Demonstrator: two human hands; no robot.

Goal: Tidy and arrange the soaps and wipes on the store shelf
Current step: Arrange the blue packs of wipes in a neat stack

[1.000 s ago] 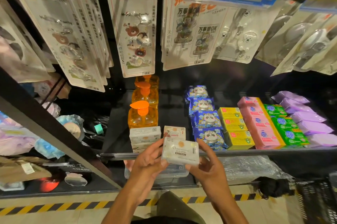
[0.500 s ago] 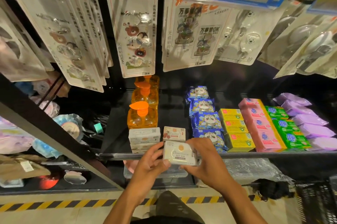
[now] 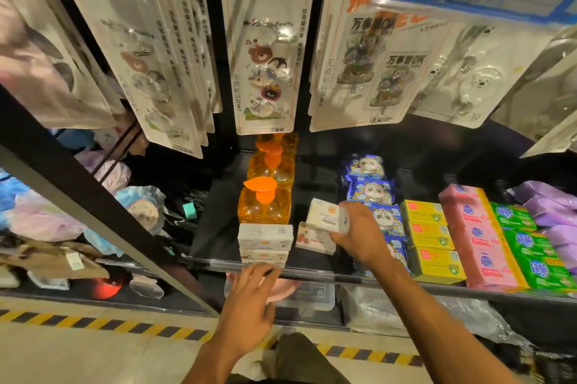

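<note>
My right hand (image 3: 359, 235) grips a white soap box (image 3: 326, 215) and holds it over the black shelf (image 3: 215, 227), just above another flat soap box (image 3: 313, 240). A stack of white soap boxes (image 3: 265, 241) stands to the left at the shelf's front edge. My left hand (image 3: 253, 299) hovers below the shelf lip with fingers spread, holding nothing. Blue panda wipe packs (image 3: 370, 193) run in a row right of my right hand.
Orange pump bottles (image 3: 265, 199) stand behind the stack. Yellow (image 3: 429, 236), pink (image 3: 480, 236), green (image 3: 527, 246) soap packs and purple packs (image 3: 552, 211) fill the right. Hook cards (image 3: 265, 58) hang overhead. A clear plastic bin (image 3: 312, 297) sits on the lower shelf.
My left hand let go of the white soap box and dropped below the shelf edge. My right hand carried the box up and forward over the shelf.
</note>
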